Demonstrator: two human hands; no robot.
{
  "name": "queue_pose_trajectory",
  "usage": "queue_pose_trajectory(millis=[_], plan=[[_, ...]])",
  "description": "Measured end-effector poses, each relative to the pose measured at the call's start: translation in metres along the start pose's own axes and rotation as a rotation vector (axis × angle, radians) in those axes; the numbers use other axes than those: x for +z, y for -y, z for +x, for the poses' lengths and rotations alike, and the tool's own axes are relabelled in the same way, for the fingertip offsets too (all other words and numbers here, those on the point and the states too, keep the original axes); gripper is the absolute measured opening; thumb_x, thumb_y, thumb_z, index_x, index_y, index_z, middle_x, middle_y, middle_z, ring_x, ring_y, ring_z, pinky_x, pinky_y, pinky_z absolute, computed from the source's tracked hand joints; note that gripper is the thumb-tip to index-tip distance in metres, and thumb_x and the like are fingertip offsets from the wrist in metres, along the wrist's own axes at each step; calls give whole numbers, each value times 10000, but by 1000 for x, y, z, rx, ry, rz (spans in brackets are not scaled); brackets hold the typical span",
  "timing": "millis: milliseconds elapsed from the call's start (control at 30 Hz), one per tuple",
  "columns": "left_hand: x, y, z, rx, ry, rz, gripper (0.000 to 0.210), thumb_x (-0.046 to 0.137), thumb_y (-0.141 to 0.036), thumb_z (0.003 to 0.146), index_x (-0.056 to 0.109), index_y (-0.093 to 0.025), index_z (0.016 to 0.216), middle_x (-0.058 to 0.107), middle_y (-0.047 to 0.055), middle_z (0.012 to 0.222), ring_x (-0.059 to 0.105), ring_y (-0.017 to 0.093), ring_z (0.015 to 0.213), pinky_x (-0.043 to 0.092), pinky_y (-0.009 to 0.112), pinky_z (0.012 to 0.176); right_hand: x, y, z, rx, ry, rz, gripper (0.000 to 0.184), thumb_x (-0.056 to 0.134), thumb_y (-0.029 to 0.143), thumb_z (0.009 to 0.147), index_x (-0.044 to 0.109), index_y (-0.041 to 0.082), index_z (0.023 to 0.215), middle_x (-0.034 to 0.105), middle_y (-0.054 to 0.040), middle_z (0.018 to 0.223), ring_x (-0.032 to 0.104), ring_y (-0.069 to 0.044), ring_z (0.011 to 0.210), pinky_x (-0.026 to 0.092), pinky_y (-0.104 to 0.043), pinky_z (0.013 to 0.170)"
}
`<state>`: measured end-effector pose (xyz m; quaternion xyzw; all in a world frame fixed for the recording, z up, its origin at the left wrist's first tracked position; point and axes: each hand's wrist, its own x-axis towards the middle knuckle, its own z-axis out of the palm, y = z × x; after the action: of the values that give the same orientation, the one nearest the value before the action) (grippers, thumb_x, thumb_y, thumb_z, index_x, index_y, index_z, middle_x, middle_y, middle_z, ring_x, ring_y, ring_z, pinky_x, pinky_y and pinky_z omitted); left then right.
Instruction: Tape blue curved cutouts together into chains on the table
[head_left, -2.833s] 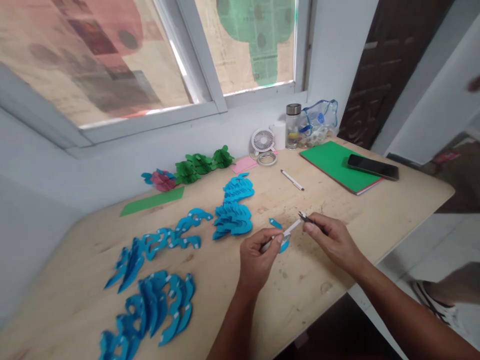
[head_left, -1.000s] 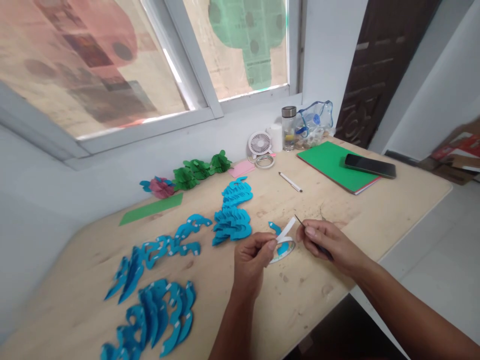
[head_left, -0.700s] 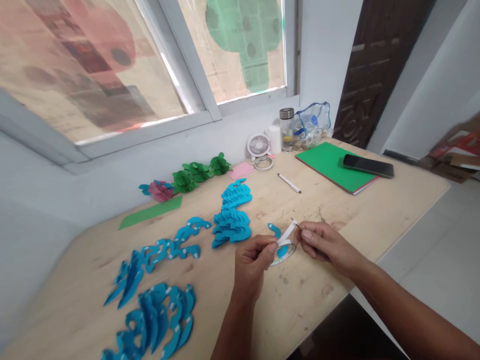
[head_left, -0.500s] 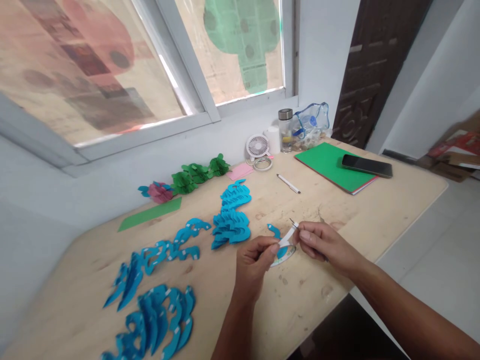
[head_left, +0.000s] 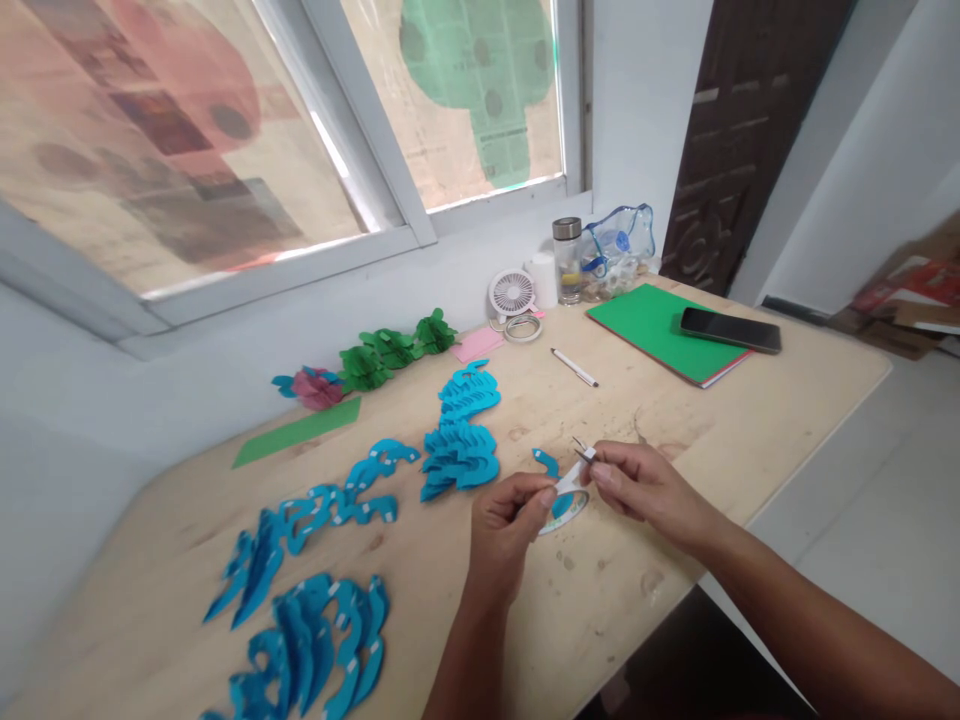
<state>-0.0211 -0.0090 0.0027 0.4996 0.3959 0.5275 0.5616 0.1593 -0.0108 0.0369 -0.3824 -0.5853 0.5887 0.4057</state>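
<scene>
Tape roll [head_left: 576, 508] (one held), two hands [head_left: 512, 520]

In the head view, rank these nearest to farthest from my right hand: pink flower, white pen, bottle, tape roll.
1. Tape roll, left, in your left hand
2. White pen, ahead
3. Bottle, farther back
4. Pink flower, far left

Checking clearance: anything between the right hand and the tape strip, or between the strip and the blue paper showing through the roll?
To the tape strip: just the dark tool in the right hand, tips at the strip's free end. To the blue paper: the tape roll partly overlaps it in view; nothing else visible.
</scene>
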Motion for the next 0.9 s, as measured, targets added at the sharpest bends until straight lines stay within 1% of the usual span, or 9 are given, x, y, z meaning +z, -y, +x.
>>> queue_pose_trajectory(millis=[233, 400, 567, 800, 900], plan=[[0, -1, -2, -10, -8, 2, 169, 690, -324, 731, 707, -156, 734, 428, -49, 480, 316, 53, 460, 244, 197, 455, 0, -1, 0, -9, -1, -9, 382, 475, 503, 884, 556, 141, 792, 348, 79, 516, 238, -51, 436, 164, -217, 418], [0, -1, -2, -7, -1, 11, 182, 691, -336, 727, 706, -154, 731, 433, -46, 486, 315, 54, 459, 242, 201, 454, 0, 0, 0, -13, -5, -26, 396, 472, 517, 880, 541, 149, 751, 347, 75, 517, 254, -54, 443, 177, -215, 422], [0, -2, -1, -13, -14, 27, 198, 689, -350, 720, 702, -153, 729, 431, -46, 484, 310, 56, 454, 244, 204, 455, 1, 0, 0, -6, -28, -46, 421, 474, 548, 864, 539, 155, 729, 337, 77, 506, 243, -56, 436, 181, -216, 423], [0, -3, -1, -22, -11, 42, 221, 688, -359, 714, 699, -139, 715, 435, -37, 483, 313, 60, 453, 244, 211, 455, 2, 3, -1, -8, -37, -72, 428, 463, 560, 863, 542, 155, 750, 320, 74, 514, 236, -60, 450, 167, -217, 417], [1, -3, -1, -24, -31, 39, 219, 692, -356, 709, 700, -138, 717, 444, -35, 485, 316, 61, 454, 246, 212, 458, 2, 2, -1, -21, -46, -84, 425, 462, 559, 863, 541, 161, 737, 297, 76, 507, 218, -61, 443, 157, -223, 414]])
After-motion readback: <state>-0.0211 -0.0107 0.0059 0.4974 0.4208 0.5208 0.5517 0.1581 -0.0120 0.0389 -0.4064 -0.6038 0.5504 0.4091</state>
